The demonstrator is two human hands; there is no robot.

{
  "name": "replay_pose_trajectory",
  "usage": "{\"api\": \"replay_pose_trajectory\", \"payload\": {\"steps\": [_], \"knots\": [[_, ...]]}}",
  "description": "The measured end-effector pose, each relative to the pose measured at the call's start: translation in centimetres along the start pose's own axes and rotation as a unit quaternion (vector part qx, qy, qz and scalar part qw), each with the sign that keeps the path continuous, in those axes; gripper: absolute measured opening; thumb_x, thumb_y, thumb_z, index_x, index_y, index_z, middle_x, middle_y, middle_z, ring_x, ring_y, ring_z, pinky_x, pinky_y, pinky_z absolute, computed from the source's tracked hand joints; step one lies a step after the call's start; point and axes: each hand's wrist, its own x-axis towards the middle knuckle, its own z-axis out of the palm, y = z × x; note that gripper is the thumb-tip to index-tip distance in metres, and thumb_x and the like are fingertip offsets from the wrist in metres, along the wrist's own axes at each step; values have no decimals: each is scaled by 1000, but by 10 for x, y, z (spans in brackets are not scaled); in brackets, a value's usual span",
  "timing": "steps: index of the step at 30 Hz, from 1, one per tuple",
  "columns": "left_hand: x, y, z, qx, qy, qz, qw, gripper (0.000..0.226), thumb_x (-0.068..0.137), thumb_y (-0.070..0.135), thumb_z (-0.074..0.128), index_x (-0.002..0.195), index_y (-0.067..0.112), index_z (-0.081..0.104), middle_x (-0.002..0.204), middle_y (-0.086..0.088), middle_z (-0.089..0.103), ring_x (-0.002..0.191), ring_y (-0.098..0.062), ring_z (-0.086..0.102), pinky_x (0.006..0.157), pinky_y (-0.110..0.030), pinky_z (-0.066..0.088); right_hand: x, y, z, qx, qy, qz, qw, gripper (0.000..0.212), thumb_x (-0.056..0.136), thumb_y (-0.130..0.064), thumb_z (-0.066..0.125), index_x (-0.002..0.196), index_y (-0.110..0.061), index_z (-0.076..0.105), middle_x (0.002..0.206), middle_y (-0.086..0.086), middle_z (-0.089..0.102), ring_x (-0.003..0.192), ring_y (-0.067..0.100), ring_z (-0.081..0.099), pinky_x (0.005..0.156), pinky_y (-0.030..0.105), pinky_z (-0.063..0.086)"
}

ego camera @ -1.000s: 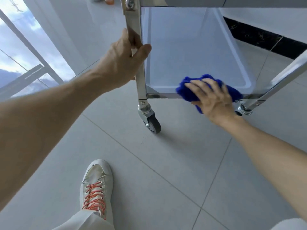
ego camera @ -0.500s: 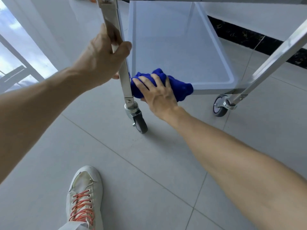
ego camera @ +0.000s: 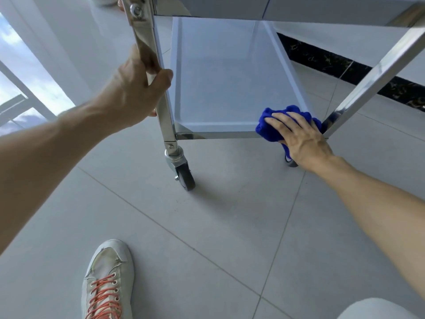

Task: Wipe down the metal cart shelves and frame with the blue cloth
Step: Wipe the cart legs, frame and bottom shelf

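Shiny metal cart (ego camera: 165,116) on casters, blue cloth (ego camera: 269,131) bunched up at the bottom shelf's front right corner

The lower shelf (ego camera: 225,84) is a shallow tray with raised edges, square chrome legs at the corners. The cloth is a deep blue wad lying over the shelf's front rim, right by the right leg (ego camera: 372,81).

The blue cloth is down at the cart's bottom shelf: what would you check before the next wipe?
1. Blue cloth on the front rim of the bottom shelf: ok.
2. Right hand flat on the cloth: ok.
3. Left hand grips the cart post, steadying it: ok.
4. Caster wheel locked: cannot tell.
5. Shoe apart from the wheel: ok.
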Motion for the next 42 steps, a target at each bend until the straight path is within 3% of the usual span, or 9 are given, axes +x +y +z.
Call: {"api": "replay_pose_trajectory", "payload": {"steps": [9,14,16,19,23,28,30,36,42], "knots": [[4,0,-20,130,-44,-85,987,56,96,57,38,139,22,34,97,-9,58,61,-28,66,41,-34,54,-13,-26,-47,273,41,-11,961,42,101,-7,48,141,-19,49,129,1,55,116,24,51,102,37,39],[-10,37,-39,398,-168,-84,898,69,85,73,25,86,14,60,39,3,60,33,-12,60,37,-26,49,-35,-36,-92,452,93,79,884,47,99,-5,49,136,-34,47,128,-8,55,118,11,52,104,35,43],[-12,67,-38,450,-161,25,878,62,89,62,19,90,22,66,53,7,62,41,-10,59,41,-22,45,-42,-36,-115,505,117,110,848,45,101,-11,49,132,-44,46,124,-14,57,110,15,58,89,44,56],[-9,127,-31,333,-28,154,930,43,91,61,32,91,30,61,72,12,64,56,-16,60,49,-24,43,-52,-32,-153,560,136,123,808,45,102,-19,49,129,-54,45,118,-14,58,82,22,67,48,47,59],[12,185,-21,219,49,302,926,24,93,44,49,113,31,54,108,10,64,88,-19,59,63,-31,43,-62,-17,-199,519,209,93,823,47,101,-14,52,132,-49,45,120,-20,60,101,8,64,83,27,54],[32,184,-7,317,-96,214,919,59,95,47,49,149,31,29,152,7,37,131,-24,42,103,-44,40,-77,12,-238,501,273,113,813,48,101,-17,53,132,-53,43,117,-27,61,101,3,64,73,10,50],[31,175,-3,338,-82,215,912,60,96,48,46,151,34,25,151,11,36,131,-19,41,103,-41,40,-82,22,-247,503,307,124,798,45,101,-18,53,133,-49,44,115,-24,62,92,9,67,59,8,48],[26,164,-14,317,-79,219,919,62,95,47,50,150,35,26,149,14,38,128,-16,44,100,-35,42,-81,33,-274,500,361,125,777,42,102,-15,52,137,-36,44,111,-33,61,99,-8,62,66,7,51],[16,147,-40,288,-87,197,933,61,94,46,54,149,36,29,147,17,40,126,-12,45,101,-30,42,-63,29,-304,514,395,105,754,42,101,-14,53,140,-27,44,124,-19,60,113,-3,57,95,17,49]]}}
